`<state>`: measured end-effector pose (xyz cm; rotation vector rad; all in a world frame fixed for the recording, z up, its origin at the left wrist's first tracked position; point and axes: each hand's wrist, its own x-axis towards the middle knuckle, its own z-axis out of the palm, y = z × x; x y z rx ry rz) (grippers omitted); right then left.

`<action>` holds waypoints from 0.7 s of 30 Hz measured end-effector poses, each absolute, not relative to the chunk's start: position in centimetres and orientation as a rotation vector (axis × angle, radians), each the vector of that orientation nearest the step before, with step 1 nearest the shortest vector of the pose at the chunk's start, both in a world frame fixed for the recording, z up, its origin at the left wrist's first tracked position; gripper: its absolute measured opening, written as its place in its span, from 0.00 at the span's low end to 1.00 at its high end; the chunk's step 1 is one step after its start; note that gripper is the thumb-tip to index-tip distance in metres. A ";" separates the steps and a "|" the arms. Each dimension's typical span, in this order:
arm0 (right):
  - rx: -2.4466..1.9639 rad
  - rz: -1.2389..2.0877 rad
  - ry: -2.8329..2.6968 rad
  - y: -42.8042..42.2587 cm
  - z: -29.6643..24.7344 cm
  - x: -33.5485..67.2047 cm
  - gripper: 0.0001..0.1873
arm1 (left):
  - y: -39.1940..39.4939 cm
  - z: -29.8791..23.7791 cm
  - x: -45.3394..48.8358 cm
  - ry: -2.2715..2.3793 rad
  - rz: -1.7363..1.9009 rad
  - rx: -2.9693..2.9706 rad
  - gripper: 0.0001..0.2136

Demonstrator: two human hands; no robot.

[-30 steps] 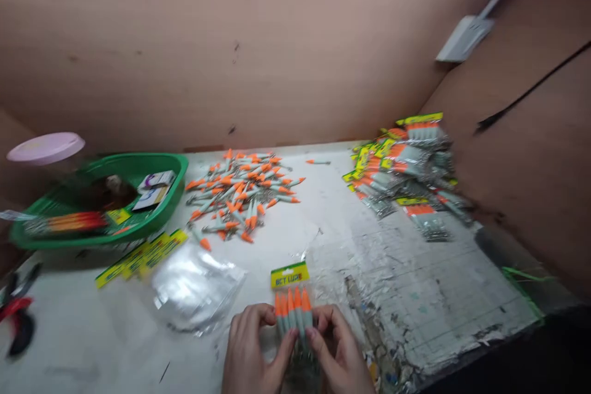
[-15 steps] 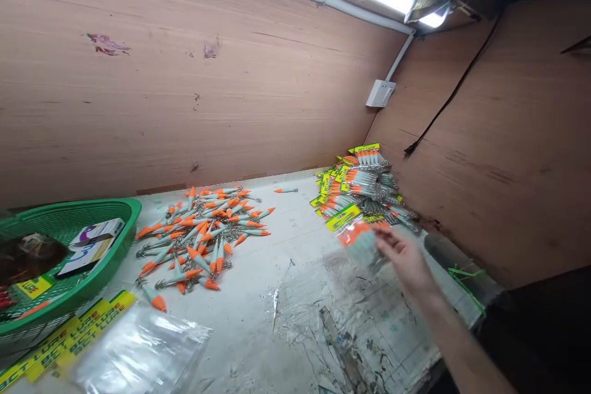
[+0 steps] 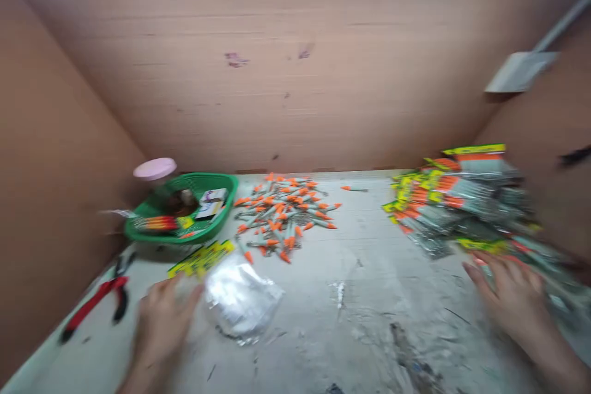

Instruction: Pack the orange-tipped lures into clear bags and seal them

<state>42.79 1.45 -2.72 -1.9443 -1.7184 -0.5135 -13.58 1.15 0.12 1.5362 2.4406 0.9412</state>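
With left hand (image 3: 162, 313) open by bags (image 3: 242, 301), right hand (image 3: 513, 290) half curled at packs (image 3: 475, 194).
Gripping nothing in left; cannot tell for right.

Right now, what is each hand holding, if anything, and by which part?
Blur leaves any hold unclear: the left hand is at clear, yellow-topped plastic bags; the right hand is over a clear, yellow-topped lure packet.

Bags (image 3: 242, 305) & packs (image 3: 482, 191) glossy plast., basket (image 3: 230, 208) plast., tbl (image 3: 364, 335) rough/worn, wall (image 3: 369, 86) matt, wood-look.
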 end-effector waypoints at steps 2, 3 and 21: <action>-1.764 -0.518 -1.816 1.6 -3.3 39.8 0.30 | 1.3 0.2 -11.9 2.535 0.463 1.606 0.25; -1.680 -0.493 -1.863 1.6 -3.5 37.9 0.29 | 1.5 0.1 -11.0 2.558 0.282 1.587 0.27; -1.111 0.216 -2.286 5.5 -1.2 17.5 0.05 | 0.1 1.0 -16.2 2.638 0.549 0.827 0.18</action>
